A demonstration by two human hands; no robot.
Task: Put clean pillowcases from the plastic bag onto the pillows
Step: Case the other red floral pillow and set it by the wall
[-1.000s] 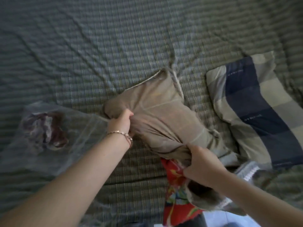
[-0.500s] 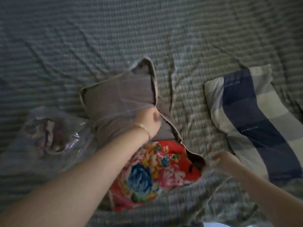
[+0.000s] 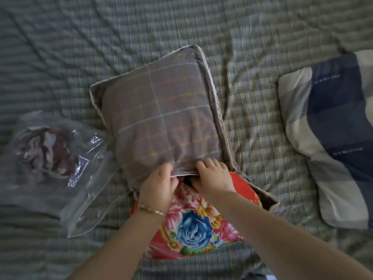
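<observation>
A red floral pillow lies on the bed, its far half inside a grey-brown checked pillowcase. The case's open hem runs across the pillow's middle. My left hand, with a bracelet at the wrist, grips that hem at its left part. My right hand grips the hem just to the right, thumb under the cloth. A clear plastic bag with folded patterned cloth inside lies to the left, touching the pillowcase's edge.
A second pillow in a blue, navy and cream checked case lies at the right. Everything rests on a green-grey checked bedsheet, wrinkled around the pillows.
The pillow has been turned and laid flat with the cased end away from me. Both hands have come together at the pillowcase hem; the right hand came in from the right.
</observation>
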